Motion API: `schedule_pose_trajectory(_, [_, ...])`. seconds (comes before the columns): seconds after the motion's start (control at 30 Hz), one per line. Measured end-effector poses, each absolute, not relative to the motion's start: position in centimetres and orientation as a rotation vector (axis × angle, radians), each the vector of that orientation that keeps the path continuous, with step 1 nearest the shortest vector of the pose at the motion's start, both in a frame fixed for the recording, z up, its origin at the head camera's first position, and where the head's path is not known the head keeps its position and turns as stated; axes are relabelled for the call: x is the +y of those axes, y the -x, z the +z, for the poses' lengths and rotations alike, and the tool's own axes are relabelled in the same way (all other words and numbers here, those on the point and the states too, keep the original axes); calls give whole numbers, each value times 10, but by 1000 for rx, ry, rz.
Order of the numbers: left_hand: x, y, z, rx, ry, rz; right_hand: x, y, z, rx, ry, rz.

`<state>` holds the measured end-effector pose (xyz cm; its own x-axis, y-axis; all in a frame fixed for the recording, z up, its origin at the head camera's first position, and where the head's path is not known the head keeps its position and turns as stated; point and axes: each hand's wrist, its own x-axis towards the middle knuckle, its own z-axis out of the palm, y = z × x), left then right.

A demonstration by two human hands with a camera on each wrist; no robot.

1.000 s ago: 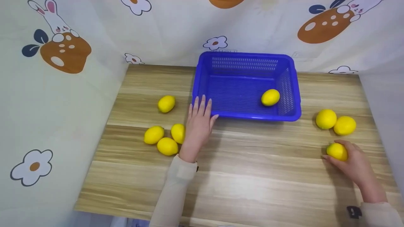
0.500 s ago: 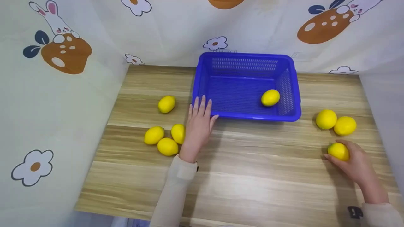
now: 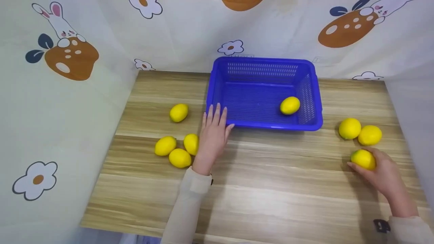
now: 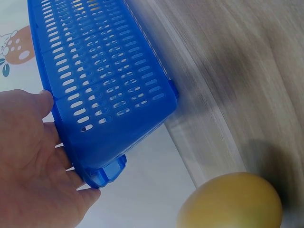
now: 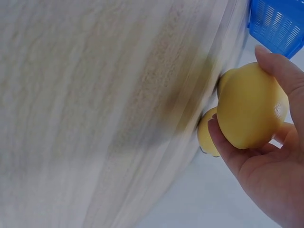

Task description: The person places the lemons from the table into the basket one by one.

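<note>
In the head view a blue plastic basket (image 3: 268, 127) stands at the back of the table, with one lemon (image 3: 290, 105) inside near its right wall. My left hand (image 3: 213, 139) rests on the basket's front left corner, fingers straight over the rim. The left wrist view shows those fingertips touching the rim (image 4: 71, 156). At the right, my right hand (image 3: 386, 173) grips a lemon (image 3: 363, 159) between thumb and fingers. From the right wrist, this held lemon (image 5: 249, 107) partly hides two other lemons behind it.
Two touching lemons (image 3: 350, 128) lie just beyond my right hand. Left of the basket lies a single lemon (image 3: 179, 112). Several more cluster in front of it, one lemon (image 3: 192, 144) partly hidden by my left hand. A printed curtain (image 3: 183, 37) hangs behind the table.
The gripped lemon has shifted slightly upward in the head view along with my right hand. My left hand stays at the basket corner.
</note>
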<state>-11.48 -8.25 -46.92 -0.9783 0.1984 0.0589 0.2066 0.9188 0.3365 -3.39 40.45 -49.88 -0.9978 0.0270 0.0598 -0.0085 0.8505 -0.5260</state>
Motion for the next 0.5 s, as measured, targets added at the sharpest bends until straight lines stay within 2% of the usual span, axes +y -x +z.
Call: schedule_pose_trajectory(0.5, [-83, 113, -468, -3022, 336, -548, 401, 38, -490, -2925, -4, 822])
